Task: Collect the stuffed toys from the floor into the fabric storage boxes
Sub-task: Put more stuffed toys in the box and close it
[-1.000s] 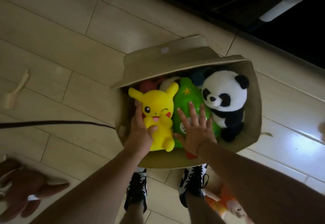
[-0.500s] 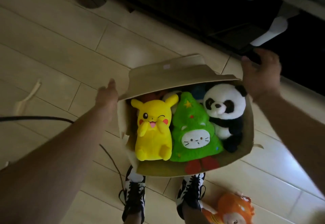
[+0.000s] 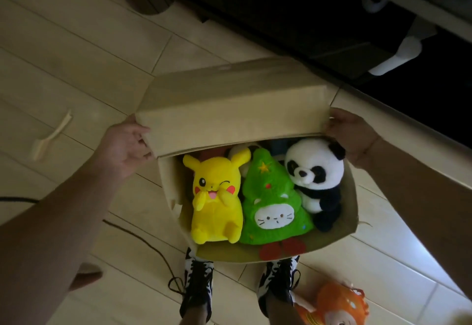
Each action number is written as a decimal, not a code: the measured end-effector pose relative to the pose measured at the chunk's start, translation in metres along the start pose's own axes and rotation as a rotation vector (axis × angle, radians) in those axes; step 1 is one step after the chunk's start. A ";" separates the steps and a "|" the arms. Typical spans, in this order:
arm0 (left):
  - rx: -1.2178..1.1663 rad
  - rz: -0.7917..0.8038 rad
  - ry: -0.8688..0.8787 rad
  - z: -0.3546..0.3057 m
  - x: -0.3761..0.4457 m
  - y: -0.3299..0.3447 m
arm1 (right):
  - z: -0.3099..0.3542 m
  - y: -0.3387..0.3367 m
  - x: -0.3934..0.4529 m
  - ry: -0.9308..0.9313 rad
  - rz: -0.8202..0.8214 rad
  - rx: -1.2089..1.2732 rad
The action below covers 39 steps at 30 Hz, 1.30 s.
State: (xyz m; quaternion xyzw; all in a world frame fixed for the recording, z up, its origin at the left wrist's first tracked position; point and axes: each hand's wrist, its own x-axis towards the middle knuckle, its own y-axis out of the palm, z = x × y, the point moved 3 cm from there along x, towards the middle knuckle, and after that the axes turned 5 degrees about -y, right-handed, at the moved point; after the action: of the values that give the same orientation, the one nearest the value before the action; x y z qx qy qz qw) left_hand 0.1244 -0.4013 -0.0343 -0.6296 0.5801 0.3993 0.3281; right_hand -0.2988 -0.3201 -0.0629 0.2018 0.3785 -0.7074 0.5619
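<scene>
A beige fabric storage box (image 3: 351,197) stands on the floor in front of my feet. Inside lie a yellow stuffed toy (image 3: 217,197), a green tree-shaped toy with a white cat face (image 3: 273,204) and a black-and-white panda (image 3: 315,179). The box's lid flap (image 3: 229,110) is half folded over the far part of the opening. My left hand (image 3: 127,146) grips the flap's left corner and my right hand (image 3: 350,133) grips its right corner. An orange stuffed toy (image 3: 334,306) lies on the floor by my right shoe.
Dark low furniture (image 3: 306,18) runs along the far side, close behind the box. A black cable (image 3: 143,243) snakes across the pale floor at left. A small beige brush-like object (image 3: 49,137) lies further left. My two shoes (image 3: 198,289) stand just under the box.
Both hands left the toys, went to the sides of the box, and now hold the lid flap's corners. The flap has come forward over the far part of the opening.
</scene>
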 end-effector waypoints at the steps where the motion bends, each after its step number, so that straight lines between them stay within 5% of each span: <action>1: -0.074 0.045 0.021 -0.002 -0.010 -0.007 | 0.008 0.004 -0.008 -0.047 -0.002 0.069; 5: -0.158 0.222 0.028 0.010 -0.044 -0.031 | 0.021 0.013 -0.051 -0.068 -0.091 0.206; 8: -0.097 0.184 -0.043 0.038 -0.048 -0.051 | 0.008 0.001 -0.078 -0.081 -0.196 0.135; 11: 0.378 0.023 -0.145 0.080 -0.042 -0.075 | -0.020 -0.010 -0.095 0.021 -0.025 0.113; 15: 0.729 0.262 -0.168 0.123 -0.063 -0.047 | -0.058 -0.026 -0.126 0.158 0.225 0.317; 19: 0.975 -0.072 0.178 0.160 -0.070 -0.042 | -0.096 -0.030 -0.142 0.233 0.187 0.116; 22: 0.848 -0.185 0.168 0.187 -0.085 -0.037 | -0.127 -0.003 -0.153 0.330 0.153 -0.125; 26: 0.712 -0.103 0.053 0.224 -0.100 -0.022 | -0.159 0.021 -0.161 0.316 -0.145 -0.076; 29: 0.671 -0.188 0.048 0.240 -0.106 -0.008 | -0.171 0.021 -0.163 0.365 -0.311 -0.173; 33: 0.463 -0.442 -0.327 0.268 -0.102 0.001 | -0.173 0.026 -0.154 0.562 -0.547 0.082; 36: -0.195 -0.194 -0.700 0.278 -0.096 0.013 | -0.159 0.036 -0.139 0.610 -0.477 0.483; 39: -0.615 -0.053 -0.708 0.272 -0.091 0.021 | -0.147 0.038 -0.129 0.647 -0.399 0.638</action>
State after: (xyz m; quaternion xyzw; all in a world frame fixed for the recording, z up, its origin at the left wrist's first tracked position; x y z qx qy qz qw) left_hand 0.0696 -0.1226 -0.0798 -0.5370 0.2711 0.7344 0.3143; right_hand -0.2462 -0.1283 -0.0754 0.4966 0.3294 -0.7827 0.1793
